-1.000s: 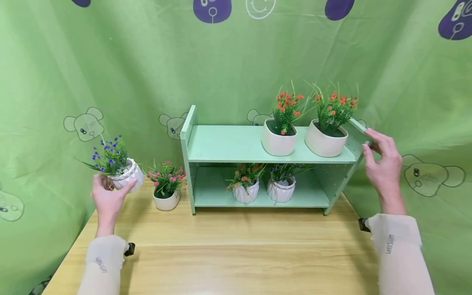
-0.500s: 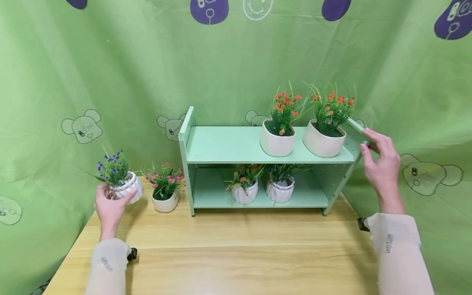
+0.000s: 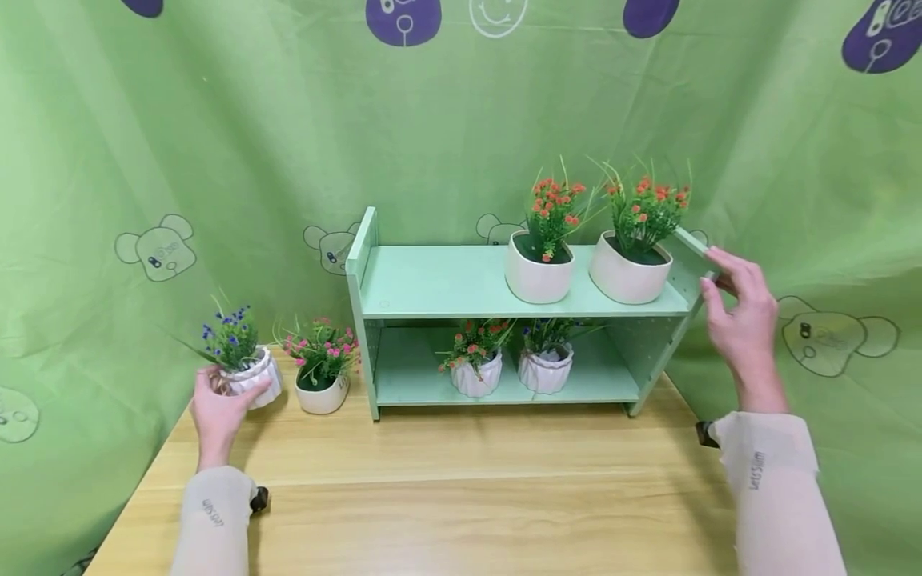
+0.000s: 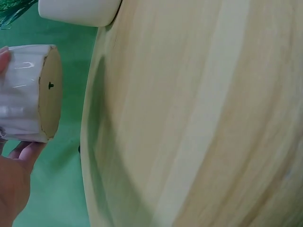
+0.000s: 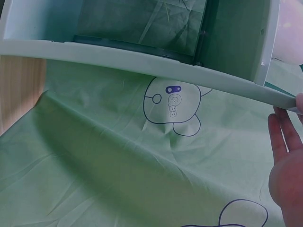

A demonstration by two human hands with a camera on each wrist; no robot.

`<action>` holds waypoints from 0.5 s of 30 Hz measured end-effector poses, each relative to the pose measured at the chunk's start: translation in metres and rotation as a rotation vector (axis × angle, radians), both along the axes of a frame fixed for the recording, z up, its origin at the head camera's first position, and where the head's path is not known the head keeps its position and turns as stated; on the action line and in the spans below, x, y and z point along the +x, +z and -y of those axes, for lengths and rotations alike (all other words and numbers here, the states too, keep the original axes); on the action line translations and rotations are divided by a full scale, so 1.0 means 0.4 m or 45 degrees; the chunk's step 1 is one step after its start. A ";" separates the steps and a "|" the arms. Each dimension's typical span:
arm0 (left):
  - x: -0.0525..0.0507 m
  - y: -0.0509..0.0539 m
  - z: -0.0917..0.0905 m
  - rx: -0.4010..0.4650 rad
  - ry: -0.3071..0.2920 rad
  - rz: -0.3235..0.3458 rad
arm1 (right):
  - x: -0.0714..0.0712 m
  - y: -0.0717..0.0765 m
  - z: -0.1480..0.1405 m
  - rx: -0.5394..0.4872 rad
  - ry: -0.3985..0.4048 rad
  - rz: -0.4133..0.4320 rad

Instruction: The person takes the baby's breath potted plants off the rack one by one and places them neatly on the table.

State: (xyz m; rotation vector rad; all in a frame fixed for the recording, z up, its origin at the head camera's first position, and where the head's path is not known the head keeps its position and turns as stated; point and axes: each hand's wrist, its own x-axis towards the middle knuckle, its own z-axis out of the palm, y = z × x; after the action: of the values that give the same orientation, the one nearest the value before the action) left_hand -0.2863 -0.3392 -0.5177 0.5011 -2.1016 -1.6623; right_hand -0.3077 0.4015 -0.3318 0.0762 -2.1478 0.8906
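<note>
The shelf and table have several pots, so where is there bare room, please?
Free: upper board, from left panel to nearest pot; lower board's two ends; tabletop before the shelf. Crowded: upper right end; tabletop's rear left, around the pink-flowered pot.

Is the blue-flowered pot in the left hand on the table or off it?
Off: the left wrist view shows the pot, underside exposed, green cloth visible between it and the table.

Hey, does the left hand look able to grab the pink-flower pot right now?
Probably not: the left hand is busy holding the blue-flower pot, which also sits between it and the pink-flower pot.
</note>
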 end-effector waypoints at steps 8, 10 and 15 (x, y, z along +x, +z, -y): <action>-0.005 -0.014 0.001 -0.030 -0.048 0.058 | -0.001 0.002 0.003 -0.005 -0.008 0.031; -0.007 -0.018 0.001 -0.038 -0.058 0.068 | -0.001 0.003 0.004 -0.005 -0.011 0.034; -0.009 -0.025 -0.004 -0.063 -0.079 0.089 | 0.000 0.003 0.005 0.003 -0.018 0.031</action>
State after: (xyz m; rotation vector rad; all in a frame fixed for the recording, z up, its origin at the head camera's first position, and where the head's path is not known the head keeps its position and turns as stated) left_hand -0.2898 -0.3377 -0.5278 0.4902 -2.2241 -1.6444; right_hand -0.3078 0.3995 -0.3305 0.0516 -2.1696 0.8854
